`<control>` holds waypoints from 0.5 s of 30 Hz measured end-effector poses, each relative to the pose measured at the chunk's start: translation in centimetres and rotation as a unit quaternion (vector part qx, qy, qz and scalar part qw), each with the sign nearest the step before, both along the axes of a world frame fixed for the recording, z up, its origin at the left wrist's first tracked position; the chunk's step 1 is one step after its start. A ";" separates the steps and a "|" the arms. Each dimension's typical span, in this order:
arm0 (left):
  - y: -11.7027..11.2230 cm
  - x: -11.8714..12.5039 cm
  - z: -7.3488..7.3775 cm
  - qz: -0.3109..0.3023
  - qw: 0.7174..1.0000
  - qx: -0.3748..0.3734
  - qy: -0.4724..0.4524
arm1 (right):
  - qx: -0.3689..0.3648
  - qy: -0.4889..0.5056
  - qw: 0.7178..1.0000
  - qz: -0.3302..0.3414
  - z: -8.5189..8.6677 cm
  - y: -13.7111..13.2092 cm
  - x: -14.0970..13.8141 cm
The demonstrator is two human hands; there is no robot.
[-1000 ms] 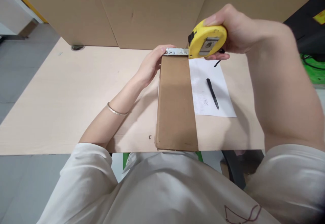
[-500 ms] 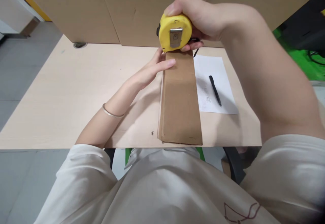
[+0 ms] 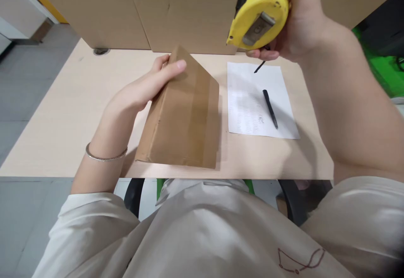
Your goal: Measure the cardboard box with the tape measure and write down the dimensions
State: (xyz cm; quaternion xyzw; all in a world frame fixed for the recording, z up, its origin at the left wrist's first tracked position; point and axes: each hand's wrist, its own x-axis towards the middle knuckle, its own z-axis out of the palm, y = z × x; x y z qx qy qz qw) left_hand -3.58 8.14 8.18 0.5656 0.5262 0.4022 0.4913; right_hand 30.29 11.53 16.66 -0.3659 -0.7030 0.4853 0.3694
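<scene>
A brown cardboard box (image 3: 186,118) stands tilted on the desk, its broad taped side turned up towards me. My left hand (image 3: 148,80) grips its far left edge, thumb on the upper face and the other fingers mostly hidden behind it. Above the desk at the upper right, my right hand (image 3: 296,21) is closed around a yellow tape measure (image 3: 268,4) with a metal belt clip and a black strap hanging below. No blade shows out of the tape measure. It is apart from the box.
Right of the box, a white sheet of paper (image 3: 243,97) with faint print lies on the desk (image 3: 78,114), a black pen (image 3: 270,109) on top. Large cardboard panels (image 3: 189,13) stand along the far edge. A cable hole (image 3: 101,51) is at the far left.
My right hand has lifted the tape measure off the box's far end, up and to the right. My left hand has tilted the box and shifted it left, uncovering more of the paper.
</scene>
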 end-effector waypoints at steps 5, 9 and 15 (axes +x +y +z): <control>-0.9 0.6 -3.2 -0.002 0.995 -0.070 -0.076 | -0.060 0.001 0.998 -0.024 -0.1 -0.2 1.1; -3.2 4.1 -6.3 0.008 0.982 -0.070 -0.174 | -0.092 0.017 0.995 -0.046 -1.0 -0.9 1.0; -4.9 6.7 -7.7 0.023 0.978 -0.056 -0.197 | -0.116 -0.029 0.992 0.034 -3.6 -0.9 -0.7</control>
